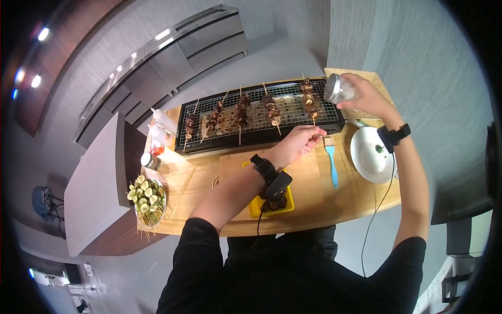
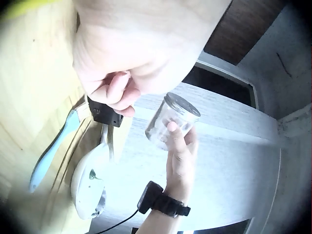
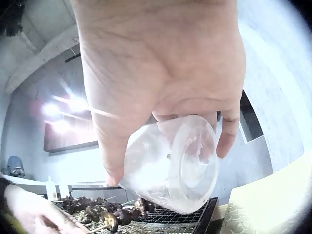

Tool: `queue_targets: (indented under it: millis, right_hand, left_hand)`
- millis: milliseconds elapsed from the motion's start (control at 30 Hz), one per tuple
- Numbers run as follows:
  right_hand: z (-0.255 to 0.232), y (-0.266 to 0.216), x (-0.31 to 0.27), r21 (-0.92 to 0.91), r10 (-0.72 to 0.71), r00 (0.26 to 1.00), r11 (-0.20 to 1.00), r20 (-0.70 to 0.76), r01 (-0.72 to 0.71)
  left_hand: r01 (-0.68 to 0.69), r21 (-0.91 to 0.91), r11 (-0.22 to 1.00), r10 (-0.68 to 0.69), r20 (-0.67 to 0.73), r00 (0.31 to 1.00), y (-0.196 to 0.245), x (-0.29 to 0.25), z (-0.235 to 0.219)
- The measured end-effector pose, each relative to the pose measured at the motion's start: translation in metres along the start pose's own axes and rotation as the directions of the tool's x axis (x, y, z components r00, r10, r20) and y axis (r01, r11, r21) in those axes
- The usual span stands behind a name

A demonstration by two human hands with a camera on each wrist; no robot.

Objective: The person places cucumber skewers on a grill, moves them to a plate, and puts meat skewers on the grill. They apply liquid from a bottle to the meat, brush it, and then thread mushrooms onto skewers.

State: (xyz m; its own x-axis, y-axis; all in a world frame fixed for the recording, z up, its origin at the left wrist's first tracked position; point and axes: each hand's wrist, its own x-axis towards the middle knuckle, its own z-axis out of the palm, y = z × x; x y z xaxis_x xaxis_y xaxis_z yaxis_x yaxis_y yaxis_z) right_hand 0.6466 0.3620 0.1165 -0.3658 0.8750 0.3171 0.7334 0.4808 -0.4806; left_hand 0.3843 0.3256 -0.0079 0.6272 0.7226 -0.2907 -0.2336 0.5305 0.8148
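My right hand [image 1: 366, 97] grips a clear jar [image 3: 165, 163] with a silver-coloured lid [image 2: 181, 106], tipped on its side above the grill's right end. White contents show through its wall. Below it, the rightmost skewer [image 1: 309, 99] of browned pieces lies across the wire grate. My left hand [image 1: 298, 144] is at the grill's front edge, fingers curled, pinching the near end of that skewer's stick; the pinch itself is hidden in the left wrist view. Several more skewers [image 1: 241, 110] lie spaced along the black grill [image 1: 222, 146].
A blue-handled brush [image 1: 333, 166] and a white bowl [image 1: 366, 175] lie right of my left hand. A yellow tray [image 1: 287, 201] of dark pieces sits under my left forearm. At left stand white squeeze bottles [image 1: 163, 120], a lidded jar [image 1: 150, 161] and a plate of sliced-vegetable skewers [image 1: 146, 196].
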Motion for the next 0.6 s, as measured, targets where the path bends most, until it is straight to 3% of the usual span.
queue_targets:
  millis: [333, 433, 533, 600]
  right_hand:
    - [0.0, -0.031, -0.011, 0.023, -0.018, 0.998, 1.0, 0.056, 0.016]
    - [0.007, -0.031, -0.009, -0.052, -0.093, 0.985, 0.993, 0.149, 0.102]
    - [0.01, -0.037, -0.004, -0.112, -0.069, 0.978, 0.989, 0.199, 0.092]
    - [0.013, -0.038, 0.003, -0.17, -0.089, 0.986, 0.979, 0.142, 0.113]
  left_hand:
    - [0.039, 0.0, 0.999, -0.039, -0.006, 0.999, 0.001, -0.003, 0.002]
    - [0.053, -0.005, 0.999, -0.053, -0.006, 0.999, 0.001, -0.004, 0.002]
    - [0.073, -0.026, 0.997, -0.073, -0.009, 0.997, 0.002, -0.002, 0.001]
    - [0.089, -0.037, 0.995, -0.089, -0.001, 0.996, 0.0, 0.001, -0.001]
